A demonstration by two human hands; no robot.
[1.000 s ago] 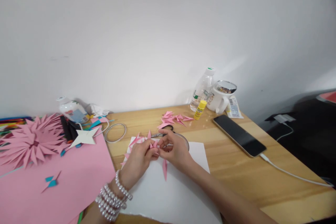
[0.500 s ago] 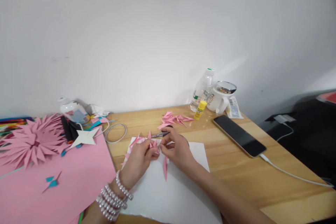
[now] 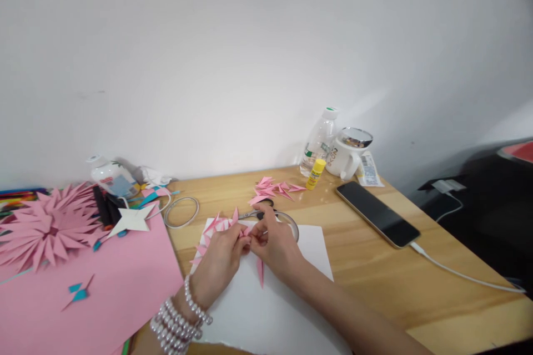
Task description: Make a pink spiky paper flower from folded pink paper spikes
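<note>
My left hand (image 3: pixel 225 249), with pearl bracelets at its wrist, pinches a folded pink paper piece (image 3: pixel 246 231). Against it, the thumb and fingers of my right hand (image 3: pixel 272 241) are closed on the same piece, most of it hidden by fingers. Beside and behind my left hand lies a cluster of pointed pink pieces (image 3: pixel 214 224) at the edge of the white sheet (image 3: pixel 308 299). One loose pink spike (image 3: pixel 260 273) rests on the sheet under my right hand. Scissors (image 3: pixel 250 214) lie just beyond my fingers, partly covered.
A large pink paper flower (image 3: pixel 50 230) and pink sheets (image 3: pixel 137 283) fill the left. At the back are more folded pieces (image 3: pixel 270 186), a yellow glue stick (image 3: pixel 315 174), a water bottle (image 3: pixel 320 141) and a white mug (image 3: pixel 345 158). A phone (image 3: pixel 377 213) charges at right.
My right hand has moved left, its fingertips now meeting those of my left hand at the pink piece. More of the ring behind my right hand shows. The view has shifted slightly.
</note>
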